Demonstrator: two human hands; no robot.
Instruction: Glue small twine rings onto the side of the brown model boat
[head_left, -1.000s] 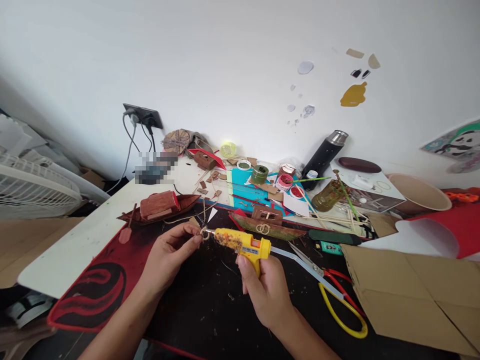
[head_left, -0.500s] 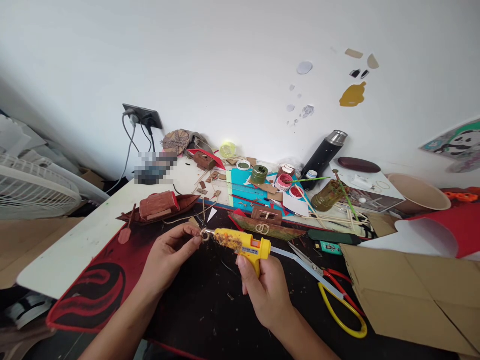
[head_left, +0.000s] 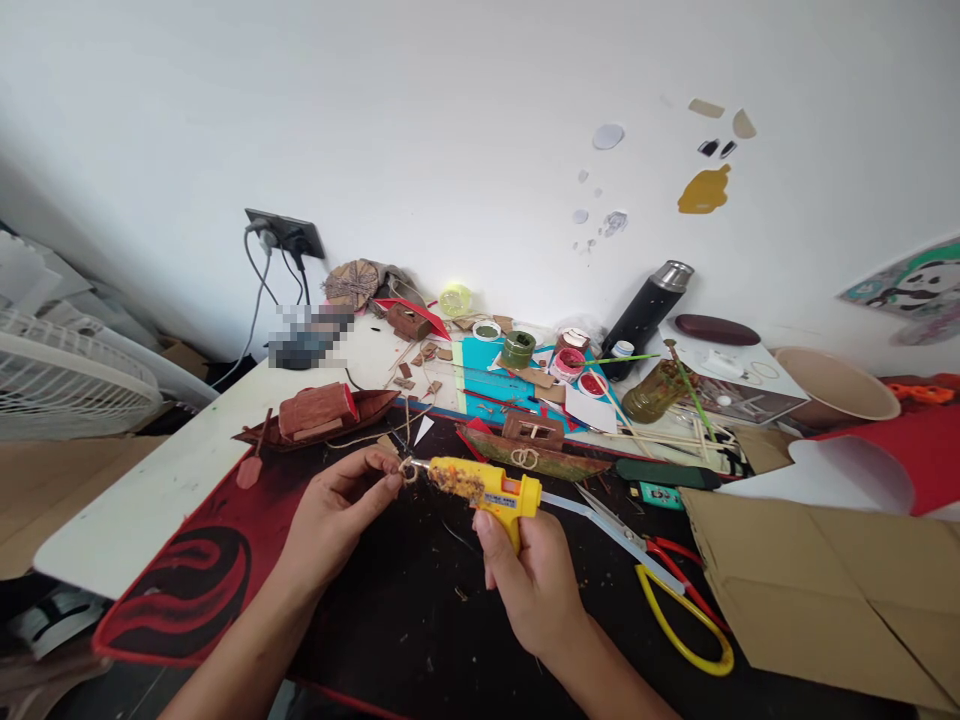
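Observation:
My right hand (head_left: 529, 580) grips the handle of a yellow hot glue gun (head_left: 469, 480), its nozzle pointing left and a glue stick (head_left: 566, 507) sticking out behind. Between thumb and forefinger, my left hand (head_left: 349, 500) pinches a small ring of cord (head_left: 409, 470). The nozzle tip meets the ring or sits right beside it; I cannot tell which. Just beyond the gun lies a green-brown model boat (head_left: 540, 455) with two cord rings on its side. A reddish-brown model boat (head_left: 322, 415) rests farther left, with a small paddle (head_left: 251, 468) against it.
Red-handled scissors (head_left: 667, 560) and a yellow-handled tool (head_left: 694, 640) lie right of my right hand, by a cardboard sheet (head_left: 825, 590). Paint jars (head_left: 517, 348), a leaning black flask (head_left: 649, 310) and wood scraps line the back. A fan (head_left: 67, 375) stands at left.
Almost nothing differs. Both hands, the glue gun and the cord ring hold nearly the same positions.

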